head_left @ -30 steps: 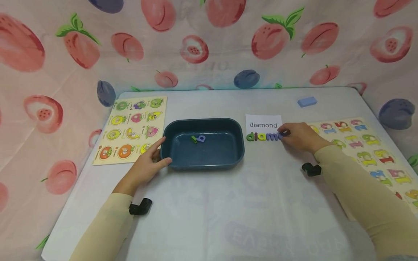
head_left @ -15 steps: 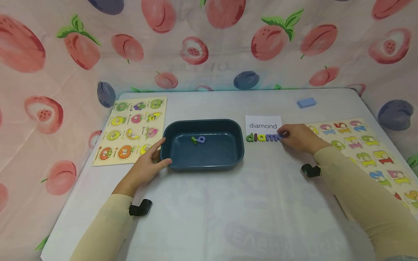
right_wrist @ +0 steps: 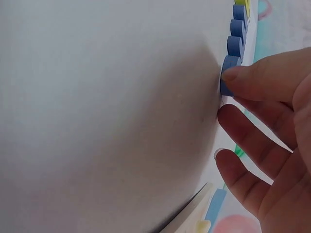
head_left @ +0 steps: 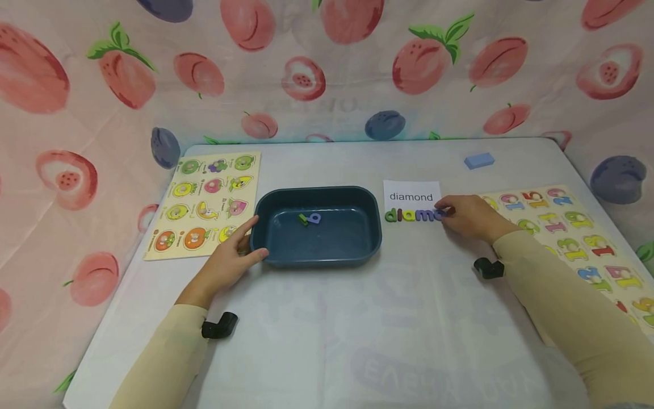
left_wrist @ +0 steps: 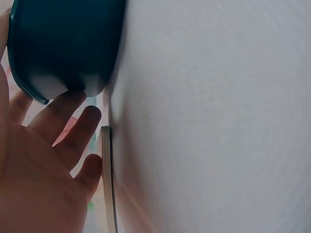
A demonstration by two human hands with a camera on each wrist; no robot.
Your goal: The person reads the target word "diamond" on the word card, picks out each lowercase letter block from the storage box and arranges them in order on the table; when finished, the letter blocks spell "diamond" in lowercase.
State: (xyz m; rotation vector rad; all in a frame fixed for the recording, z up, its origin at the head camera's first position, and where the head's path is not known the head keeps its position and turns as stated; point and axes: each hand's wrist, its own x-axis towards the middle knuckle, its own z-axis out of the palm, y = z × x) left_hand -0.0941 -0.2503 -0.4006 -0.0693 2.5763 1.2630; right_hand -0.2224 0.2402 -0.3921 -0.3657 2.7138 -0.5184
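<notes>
My left hand (head_left: pixel 229 262) rests against the left end of a dark teal tray (head_left: pixel 317 255), with the thumb near its front corner. In the left wrist view the fingers are spread and fairly straight. Inside the tray lie a green letter (head_left: pixel 304 220) and a purple letter (head_left: pixel 314 217). My right hand (head_left: pixel 470 217) pinches a blue-purple letter o (right_wrist: pixel 230 65) between thumb and index finger. That letter stands at the right end of a row reading "diamo". A white word card (head_left: pixel 411 190) printed "diamond" lies just behind the row.
A fruit puzzle board (head_left: pixel 204 204) lies left of the tray. On the right, a number puzzle board (head_left: pixel 562 227) lies partly under the right forearm. A light blue block (head_left: pixel 479 161) sits near the back edge. Behind the table hangs a fruit-print cloth (head_left: pixel 327 68).
</notes>
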